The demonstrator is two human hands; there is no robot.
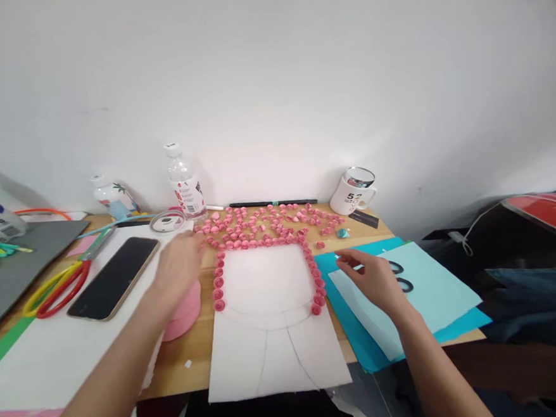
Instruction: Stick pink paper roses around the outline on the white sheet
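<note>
the left hand (179, 260) reaches to the near left edge of the loose pink coils (216, 216), its fingertips too blurred to tell whether they are apart or pinching one. the right hand (371, 275) hovers over the light blue sheet (436, 286), thumb and forefinger close together; i cannot tell if anything sits between them. a light pinch on a coil's sides would probably keep its spiral from flattening.

between the hands lies the white sheet (264, 279), with a coil border (218, 294) along its top and partway down both sides. each coil would sit best snug against its neighbour, open face up, clear of the pencil lines (294, 343). neither hand steadies the sheet, so a careless sleeve could shift it.

farther out on the tabletop (175, 368), the phone (114, 278) and scissors (59, 290) lie left, beyond the left forearm.
</note>
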